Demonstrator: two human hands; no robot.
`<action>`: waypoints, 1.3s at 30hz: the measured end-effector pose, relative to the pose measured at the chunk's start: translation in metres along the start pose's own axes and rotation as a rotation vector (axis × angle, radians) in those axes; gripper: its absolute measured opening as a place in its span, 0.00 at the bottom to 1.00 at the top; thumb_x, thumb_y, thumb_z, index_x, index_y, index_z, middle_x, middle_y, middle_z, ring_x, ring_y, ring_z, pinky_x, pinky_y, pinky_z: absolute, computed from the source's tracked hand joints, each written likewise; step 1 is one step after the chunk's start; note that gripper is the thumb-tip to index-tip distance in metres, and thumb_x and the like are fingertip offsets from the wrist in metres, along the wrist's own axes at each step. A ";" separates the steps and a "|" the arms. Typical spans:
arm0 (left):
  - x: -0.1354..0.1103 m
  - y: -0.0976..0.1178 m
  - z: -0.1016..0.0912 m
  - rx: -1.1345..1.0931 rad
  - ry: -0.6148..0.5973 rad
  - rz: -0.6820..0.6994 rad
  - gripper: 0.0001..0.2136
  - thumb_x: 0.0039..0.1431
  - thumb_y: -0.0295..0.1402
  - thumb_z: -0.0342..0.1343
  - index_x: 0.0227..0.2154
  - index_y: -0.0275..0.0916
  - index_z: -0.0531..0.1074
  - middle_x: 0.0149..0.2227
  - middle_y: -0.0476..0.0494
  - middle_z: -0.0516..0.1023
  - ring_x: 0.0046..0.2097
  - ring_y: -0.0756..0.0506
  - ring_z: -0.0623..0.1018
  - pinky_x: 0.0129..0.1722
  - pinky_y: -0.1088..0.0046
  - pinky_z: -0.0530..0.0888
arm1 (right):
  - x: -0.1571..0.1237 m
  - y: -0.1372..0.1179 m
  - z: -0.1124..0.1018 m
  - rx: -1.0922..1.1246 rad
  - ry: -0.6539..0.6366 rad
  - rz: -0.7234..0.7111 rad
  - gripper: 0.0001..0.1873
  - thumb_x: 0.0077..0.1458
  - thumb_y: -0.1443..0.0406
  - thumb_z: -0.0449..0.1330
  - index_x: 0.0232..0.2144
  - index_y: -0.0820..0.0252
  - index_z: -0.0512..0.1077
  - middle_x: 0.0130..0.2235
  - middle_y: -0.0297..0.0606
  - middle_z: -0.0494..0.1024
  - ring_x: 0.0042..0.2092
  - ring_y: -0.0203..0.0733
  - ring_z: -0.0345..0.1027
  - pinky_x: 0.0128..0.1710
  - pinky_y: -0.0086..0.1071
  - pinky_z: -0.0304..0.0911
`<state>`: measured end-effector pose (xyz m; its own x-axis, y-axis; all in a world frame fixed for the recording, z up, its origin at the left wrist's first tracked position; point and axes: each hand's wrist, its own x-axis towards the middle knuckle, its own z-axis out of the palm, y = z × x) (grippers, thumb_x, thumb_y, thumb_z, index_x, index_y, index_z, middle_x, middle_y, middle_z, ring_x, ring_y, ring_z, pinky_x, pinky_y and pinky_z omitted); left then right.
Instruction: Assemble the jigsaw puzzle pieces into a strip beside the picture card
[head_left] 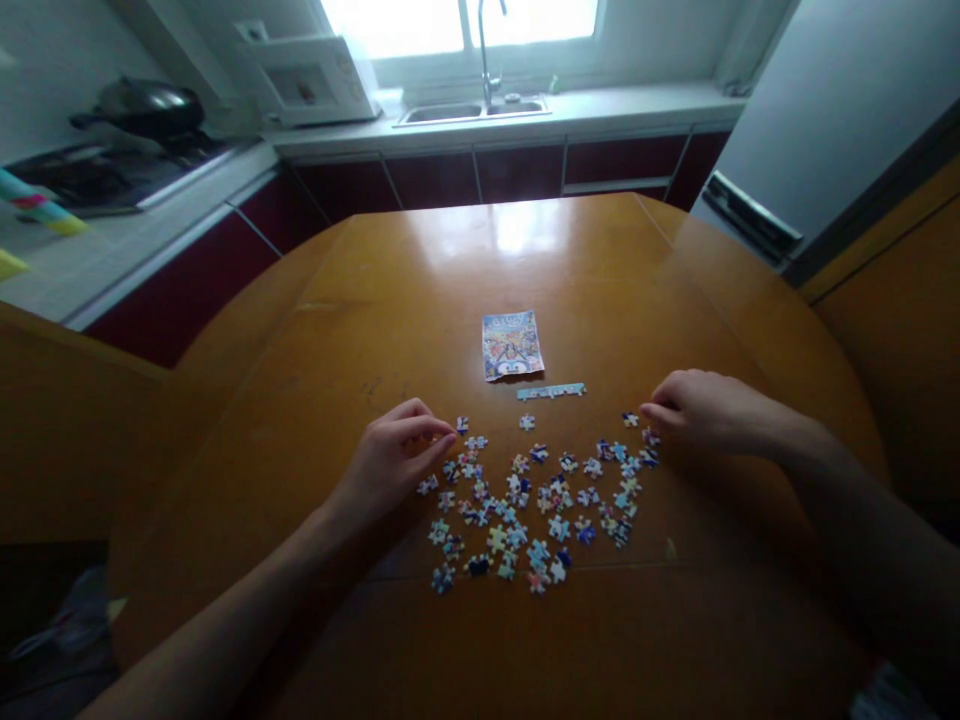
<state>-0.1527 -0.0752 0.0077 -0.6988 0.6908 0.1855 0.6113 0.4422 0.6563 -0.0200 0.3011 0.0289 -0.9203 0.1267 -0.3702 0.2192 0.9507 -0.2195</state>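
Several small jigsaw pieces (532, 500) lie scattered on a round wooden table (420, 290). My left hand (394, 455) rests at the left edge of the scatter, fingers curled together, their tips by a loose piece (462, 424). My right hand (705, 410) lies at the right edge, fingers drawn together, tips next to a piece (630, 419). Whether either hand pinches a piece is hidden. A short joined strip of pieces (551, 391) lies beyond the scatter. Behind it lies a small colourful picture card (512, 344).
A counter along the far wall holds a sink with a tap (480, 105) and a microwave (311, 80). At the left, a wok (146, 105) sits on a hob. A grey fridge (825, 120) stands at the right.
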 end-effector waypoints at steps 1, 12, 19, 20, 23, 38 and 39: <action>0.000 0.000 0.000 0.000 -0.006 0.006 0.08 0.62 0.36 0.59 0.32 0.38 0.79 0.30 0.46 0.73 0.30 0.50 0.72 0.28 0.76 0.68 | 0.001 -0.002 0.000 -0.001 0.020 0.006 0.20 0.61 0.55 0.55 0.21 0.56 0.75 0.26 0.39 0.79 0.25 0.40 0.67 0.24 0.33 0.51; -0.002 0.004 0.001 0.001 -0.095 0.071 0.08 0.64 0.36 0.58 0.38 0.40 0.80 0.34 0.45 0.74 0.35 0.49 0.74 0.33 0.74 0.71 | 0.010 -0.029 0.017 0.350 0.377 -0.256 0.10 0.56 0.69 0.56 0.36 0.61 0.77 0.37 0.40 0.79 0.32 0.37 0.68 0.33 0.31 0.62; -0.001 -0.002 0.000 0.043 -0.047 0.037 0.08 0.64 0.35 0.58 0.36 0.39 0.80 0.33 0.45 0.74 0.33 0.49 0.73 0.32 0.74 0.69 | 0.012 -0.039 0.023 0.433 0.436 -0.379 0.08 0.56 0.71 0.57 0.33 0.60 0.77 0.31 0.37 0.76 0.30 0.36 0.66 0.31 0.31 0.62; -0.001 -0.004 0.000 0.046 -0.040 0.026 0.08 0.64 0.35 0.58 0.36 0.39 0.80 0.33 0.46 0.74 0.33 0.49 0.73 0.31 0.74 0.69 | 0.013 -0.040 0.025 0.437 0.430 -0.391 0.08 0.56 0.70 0.58 0.33 0.61 0.77 0.31 0.37 0.75 0.30 0.36 0.66 0.31 0.31 0.62; 0.000 -0.006 0.000 0.060 -0.031 0.003 0.08 0.63 0.35 0.57 0.35 0.39 0.80 0.32 0.46 0.74 0.32 0.49 0.72 0.30 0.74 0.68 | 0.015 -0.042 0.032 0.426 0.406 -0.407 0.07 0.58 0.69 0.58 0.34 0.60 0.77 0.32 0.37 0.75 0.31 0.36 0.66 0.31 0.32 0.62; 0.001 -0.005 -0.002 0.076 -0.051 -0.007 0.10 0.64 0.38 0.56 0.34 0.38 0.80 0.31 0.45 0.74 0.31 0.49 0.72 0.30 0.74 0.68 | 0.008 -0.046 0.039 0.345 0.299 -0.367 0.06 0.57 0.68 0.61 0.35 0.56 0.79 0.37 0.38 0.78 0.33 0.36 0.70 0.33 0.31 0.64; 0.001 -0.007 -0.004 0.084 -0.062 -0.012 0.11 0.64 0.39 0.56 0.34 0.39 0.80 0.31 0.46 0.74 0.31 0.49 0.72 0.30 0.74 0.68 | 0.008 -0.045 0.039 0.313 0.298 -0.349 0.06 0.57 0.68 0.61 0.34 0.56 0.79 0.37 0.38 0.79 0.33 0.37 0.70 0.33 0.31 0.64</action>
<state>-0.1592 -0.0796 0.0064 -0.6839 0.7178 0.1306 0.6335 0.4955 0.5942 -0.0246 0.2480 0.0008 -0.9975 -0.0624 0.0338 -0.0707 0.8268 -0.5580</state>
